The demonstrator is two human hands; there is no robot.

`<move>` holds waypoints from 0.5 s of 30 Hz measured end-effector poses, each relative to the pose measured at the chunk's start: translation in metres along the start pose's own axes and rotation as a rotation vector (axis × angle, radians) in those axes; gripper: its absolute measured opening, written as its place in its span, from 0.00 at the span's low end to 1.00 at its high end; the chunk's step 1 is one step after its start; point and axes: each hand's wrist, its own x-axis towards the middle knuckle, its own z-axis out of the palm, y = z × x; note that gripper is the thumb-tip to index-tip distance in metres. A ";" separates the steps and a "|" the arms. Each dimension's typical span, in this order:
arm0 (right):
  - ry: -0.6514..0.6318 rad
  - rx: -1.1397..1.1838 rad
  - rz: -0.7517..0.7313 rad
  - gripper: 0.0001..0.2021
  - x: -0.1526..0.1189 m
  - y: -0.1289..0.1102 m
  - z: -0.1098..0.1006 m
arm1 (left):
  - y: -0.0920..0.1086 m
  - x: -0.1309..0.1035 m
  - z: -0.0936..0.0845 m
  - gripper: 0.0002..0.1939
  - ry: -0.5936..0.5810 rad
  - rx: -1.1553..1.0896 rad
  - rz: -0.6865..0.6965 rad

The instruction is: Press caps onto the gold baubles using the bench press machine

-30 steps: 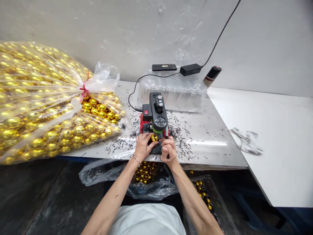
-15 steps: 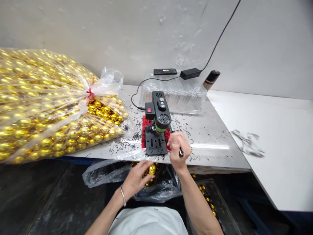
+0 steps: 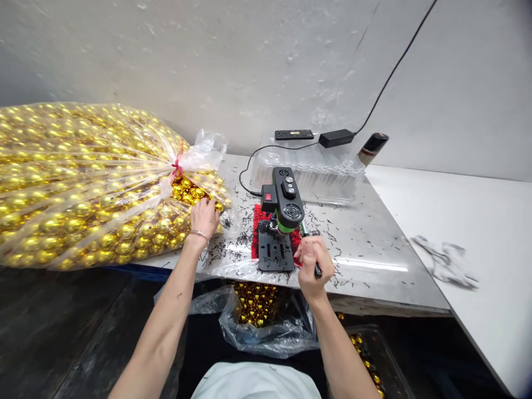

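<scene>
Gold balls at the left hand (image 3: 205, 217), drill-press handle (image 3: 318, 270) in the right (image 3: 315, 266).
Left fingers reach into the opened plastic bag (image 3: 103, 188), their grip unclear; the right fist wraps the handle beside the black-and-green drill press (image 3: 288, 198), its slotted base plate (image 3: 275, 249) over red matting (image 3: 296, 239).

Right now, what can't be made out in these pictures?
All in the head view:
- Left hand: fingertips mostly hidden by the hand itself; whether they grip anything is unclear.
- Machine: working tip hidden under its own head.
- Cable: far end cut off by the top edge.
- Large bag: cut off by the left edge.
- Can: label too small.
</scene>
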 end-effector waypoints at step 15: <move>-0.023 -0.016 -0.043 0.15 -0.002 0.001 -0.001 | 0.000 0.006 -0.013 0.22 -0.089 -0.412 -0.177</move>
